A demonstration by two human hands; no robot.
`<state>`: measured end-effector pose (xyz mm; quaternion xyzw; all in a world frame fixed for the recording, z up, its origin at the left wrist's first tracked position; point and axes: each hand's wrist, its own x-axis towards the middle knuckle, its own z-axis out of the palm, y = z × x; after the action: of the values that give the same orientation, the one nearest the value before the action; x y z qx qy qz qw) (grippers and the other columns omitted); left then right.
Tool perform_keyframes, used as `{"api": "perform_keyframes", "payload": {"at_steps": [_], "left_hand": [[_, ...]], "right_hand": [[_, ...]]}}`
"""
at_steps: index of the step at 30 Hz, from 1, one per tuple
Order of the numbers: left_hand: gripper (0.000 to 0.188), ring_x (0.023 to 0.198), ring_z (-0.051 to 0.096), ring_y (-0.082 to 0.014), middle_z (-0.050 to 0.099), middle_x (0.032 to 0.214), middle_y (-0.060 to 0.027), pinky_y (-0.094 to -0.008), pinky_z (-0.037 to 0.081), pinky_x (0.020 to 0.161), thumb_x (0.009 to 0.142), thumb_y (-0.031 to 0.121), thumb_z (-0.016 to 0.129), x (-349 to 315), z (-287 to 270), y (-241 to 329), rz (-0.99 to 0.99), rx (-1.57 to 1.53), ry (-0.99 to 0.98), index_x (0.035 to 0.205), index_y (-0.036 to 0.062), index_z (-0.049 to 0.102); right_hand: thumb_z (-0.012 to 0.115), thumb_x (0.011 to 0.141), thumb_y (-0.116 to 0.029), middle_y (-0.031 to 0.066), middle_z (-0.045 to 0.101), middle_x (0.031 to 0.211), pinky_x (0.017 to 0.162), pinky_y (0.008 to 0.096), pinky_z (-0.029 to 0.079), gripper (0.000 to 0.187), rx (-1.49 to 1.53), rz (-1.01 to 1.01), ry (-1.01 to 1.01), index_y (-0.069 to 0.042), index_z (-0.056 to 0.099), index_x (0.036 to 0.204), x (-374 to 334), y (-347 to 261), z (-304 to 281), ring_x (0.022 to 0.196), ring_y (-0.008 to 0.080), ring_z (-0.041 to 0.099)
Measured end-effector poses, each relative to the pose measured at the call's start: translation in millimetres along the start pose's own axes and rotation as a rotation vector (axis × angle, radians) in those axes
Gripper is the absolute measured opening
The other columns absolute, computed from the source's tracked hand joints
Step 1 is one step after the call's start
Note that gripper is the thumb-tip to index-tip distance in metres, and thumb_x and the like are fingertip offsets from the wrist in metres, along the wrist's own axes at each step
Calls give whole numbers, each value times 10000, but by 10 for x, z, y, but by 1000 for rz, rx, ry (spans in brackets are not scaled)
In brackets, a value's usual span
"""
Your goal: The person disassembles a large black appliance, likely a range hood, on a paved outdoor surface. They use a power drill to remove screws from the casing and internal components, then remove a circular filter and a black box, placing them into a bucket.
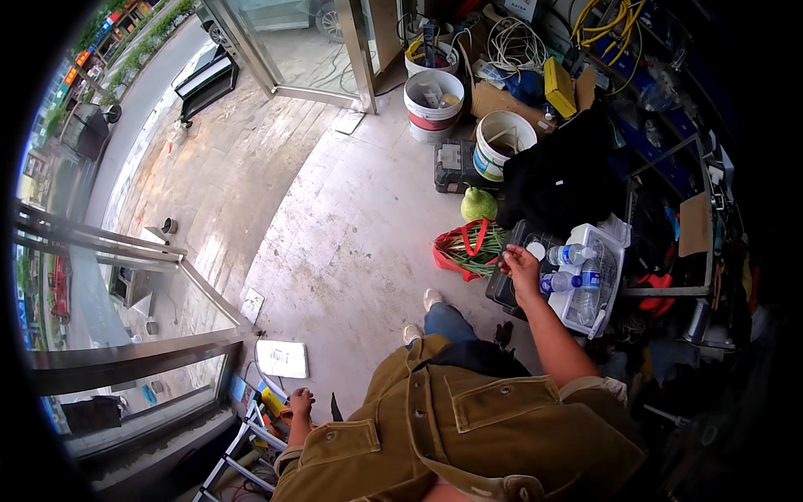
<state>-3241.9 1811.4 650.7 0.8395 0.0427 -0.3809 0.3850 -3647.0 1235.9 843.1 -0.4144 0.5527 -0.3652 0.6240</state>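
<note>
Raised on the right, my right hand (522, 266) has its thumb and fingers drawn together; whatever they pinch, if anything, is too small to make out. Just beyond it is a white tray (599, 325) with several clear plastic bottles (590, 280), beside a dark case (504, 293). A red bag (446, 260) of long green vegetables (465, 248) lies on the floor left of that hand, with a green pomelo-like fruit (478, 204) behind it. My left hand (301, 402) hangs low at my left side, fingers curled, with nothing visible in it, near a metal ladder (237, 441).
Several white buckets (432, 104) stand at the back, one on a black toolbox (452, 166). A yellow box (560, 87), coiled cables (516, 46) and shelving (669, 155) crowd the right. Open glass doors (138, 360) border the pale floor (335, 243). A white slab (283, 359) lies near the left door.
</note>
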Motion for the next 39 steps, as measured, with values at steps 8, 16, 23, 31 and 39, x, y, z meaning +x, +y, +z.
{"api": "perform_keyframes", "payload": {"at_steps": [8, 16, 23, 31, 39], "left_hand": [[294, 642, 625, -209, 637, 840, -163, -295, 524, 556, 861, 139, 550, 1098, 620, 1513, -15, 113, -88, 1056, -81, 570], [286, 627, 643, -192, 657, 837, -117, -254, 415, 432, 889, 199, 542, 1775, 1103, 3045, -198, 98, -67, 1102, 9, 565], [262, 569, 628, -205, 653, 806, -138, -278, 443, 421, 877, 176, 562, 2588, 1076, 4246, -304, 392, -224, 1059, -13, 571], [240, 683, 631, -187, 641, 813, -137, -290, 513, 552, 891, 134, 525, 3736, 1468, 6630, 43, 684, -111, 1049, -39, 574], [211, 711, 650, -190, 675, 814, -112, -334, 492, 621, 837, 159, 561, 3748, 1703, 7030, -125, 983, -137, 983, 32, 644]], "right_hand": [[558, 872, -41, 20, 589, 804, 547, 198, 440, 208, -32, 3, 61, 17, 545, 1071, 1793, -173, 764, 641, 88, 577], [591, 866, -110, 21, 599, 837, 526, 258, 463, 206, -77, 332, 220, -65, 552, 1064, 4029, 71, 1116, 644, 139, 604], [577, 886, -179, -5, 606, 805, 547, 278, 471, 148, 113, 535, 468, -131, 560, 1025, 4869, 206, 1137, 640, 118, 585], [567, 891, -296, 13, 634, 907, 584, 290, 459, 228, 587, 601, 709, -159, 526, 1069, 5813, 738, 951, 639, 117, 531], [526, 894, -403, 76, 563, 927, 641, 334, 468, 397, 859, 779, 915, -78, 490, 1120, 6770, 1626, 566, 707, 185, 519]]}}
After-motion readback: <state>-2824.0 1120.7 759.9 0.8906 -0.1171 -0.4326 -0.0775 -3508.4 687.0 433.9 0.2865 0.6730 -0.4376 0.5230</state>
